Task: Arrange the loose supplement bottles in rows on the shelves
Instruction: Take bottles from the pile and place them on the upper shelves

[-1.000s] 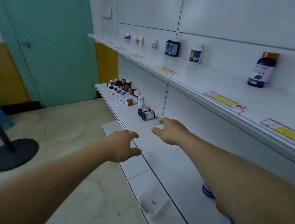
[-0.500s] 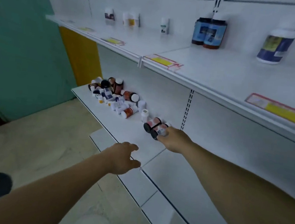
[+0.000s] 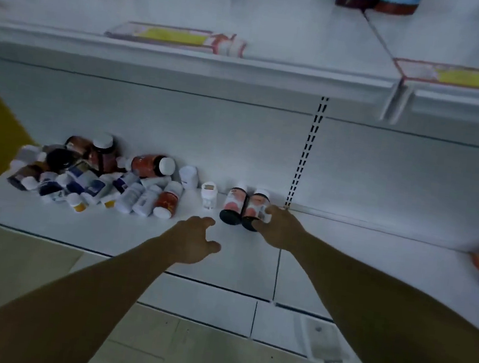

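observation: two dark-capped bottles lie on their sides, touching each other, on the lower shelf (image 3: 107, 232). they sit just right of the loose pile (image 3: 98, 180), with a small white bottle (image 3: 209, 195) between pile and pair. their long axes run front to back. the black caps face the shelf's front edge and the bases point at the back panel.

right hand (image 3: 279, 229): it is at the right bottle (image 3: 255, 205), coming in from that bottle's right flank. the thumb lies over the top of the label and a finger curls against the cap end, pinching the bottle. firmness of hold cannot be judged. the bottle is not yet lifted and rests on the shelf.

left hand (image 3: 195, 240): it hovers above bare shelf, short of the left bottle (image 3: 234, 206) and a little to its left. the fingers are loosely curled and hold nothing. the bottle lies ahead and to the right of its fingertips.

assessment: the right hand has its bottle, and the left hand is the nearer one for the left bottle. since both lie cap-forward, each must be tipped base-down before it can stand in a row. the pair touch, so lifting one may roll the other.

progress: early. the pile is unsorted. the upper shelf (image 3: 274, 75) carries a few upright bottles at the back. a blurred item at the far right cannot be identified.
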Demonstrator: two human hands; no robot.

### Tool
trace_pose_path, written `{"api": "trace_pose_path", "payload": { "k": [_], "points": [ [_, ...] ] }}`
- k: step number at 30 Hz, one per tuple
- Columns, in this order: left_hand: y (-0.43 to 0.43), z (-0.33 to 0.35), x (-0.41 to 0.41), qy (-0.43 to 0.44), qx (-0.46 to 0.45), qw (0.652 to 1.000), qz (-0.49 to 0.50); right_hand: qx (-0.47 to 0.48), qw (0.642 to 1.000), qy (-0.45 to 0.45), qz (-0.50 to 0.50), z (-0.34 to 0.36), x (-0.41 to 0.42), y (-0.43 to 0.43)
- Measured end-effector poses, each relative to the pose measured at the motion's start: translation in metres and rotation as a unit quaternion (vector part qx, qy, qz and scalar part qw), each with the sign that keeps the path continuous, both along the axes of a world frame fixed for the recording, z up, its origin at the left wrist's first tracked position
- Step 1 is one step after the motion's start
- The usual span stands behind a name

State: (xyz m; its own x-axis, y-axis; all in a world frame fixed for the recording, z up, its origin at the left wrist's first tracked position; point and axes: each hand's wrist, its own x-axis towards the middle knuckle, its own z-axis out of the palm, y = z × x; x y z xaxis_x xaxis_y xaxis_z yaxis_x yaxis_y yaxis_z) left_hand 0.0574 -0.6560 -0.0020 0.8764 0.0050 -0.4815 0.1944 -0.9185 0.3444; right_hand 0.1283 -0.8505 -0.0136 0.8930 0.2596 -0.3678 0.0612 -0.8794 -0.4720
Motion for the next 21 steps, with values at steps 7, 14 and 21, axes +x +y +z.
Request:
{"api": "trace_pose_path", "payload": {
  "k": [7,14,21],
  "points": [
    [0.002,-0.048,0.088,-0.043,-0.101,0.994,-0.029,-0.043,0.999,-0.003,-0.013,-0.054,0.044,0.020],
    [-0.001,-0.122,0.104,-0.084,-0.096,0.991,-0.042,0.042,0.994,-0.009,-0.104,-0.106,0.040,0.030],
    [-0.008,-0.133,0.109,-0.072,-0.231,0.950,0.197,0.099,0.974,-0.010,-0.201,-0.112,0.035,0.039]
  ]
}}
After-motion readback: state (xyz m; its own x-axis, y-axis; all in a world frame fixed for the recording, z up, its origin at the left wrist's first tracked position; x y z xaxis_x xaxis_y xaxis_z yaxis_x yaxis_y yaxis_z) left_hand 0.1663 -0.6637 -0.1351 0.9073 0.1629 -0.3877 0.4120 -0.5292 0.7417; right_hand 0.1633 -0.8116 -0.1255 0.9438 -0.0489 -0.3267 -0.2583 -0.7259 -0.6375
